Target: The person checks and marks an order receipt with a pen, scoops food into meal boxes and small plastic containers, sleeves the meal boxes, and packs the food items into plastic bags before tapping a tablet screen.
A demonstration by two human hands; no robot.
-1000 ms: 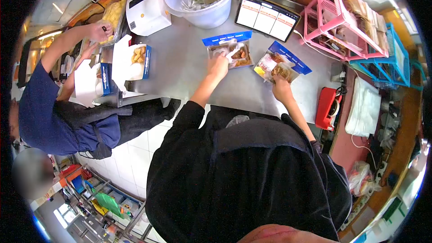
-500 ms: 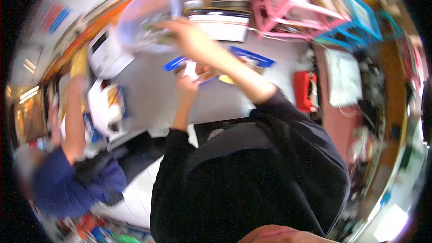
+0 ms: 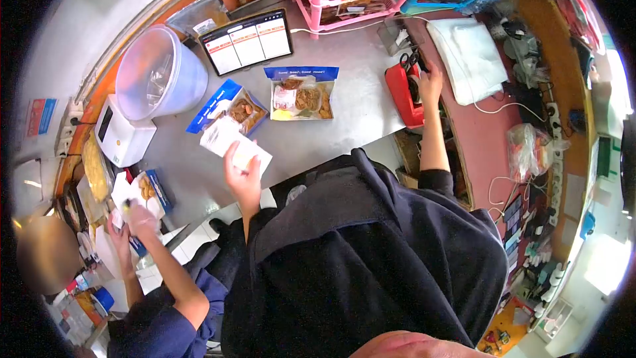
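My left hand (image 3: 242, 179) pinches a white paper piece (image 3: 246, 154) at the front of a food box (image 3: 247, 114) with a blue lid. The paper overlaps the box; I cannot tell whether it is part of it. Brown food and small packets show inside that box. Beside it stands a second open box (image 3: 305, 107) with a blue lid, brown food, a clear packet and a yellow item. On the right, my right hand (image 3: 430, 85) has its fingers curled at the side of a red tape dispenser (image 3: 401, 96). Scissors (image 3: 409, 61) lie at the dispenser's top.
Behind the boxes are a tablet (image 3: 248, 41) and a translucent bucket (image 3: 162, 73) with clear packets inside. A white device (image 3: 124, 134) sits at left. Pink shelves (image 3: 318, 10) stand at the back. At lower left, a co-worker's gloved hand (image 3: 141, 219) works by another box.
My right hand has left the bucket and come down right to the tape dispenser. My left hand still holds the white paper. The view has shifted, and the co-worker's arms have moved.
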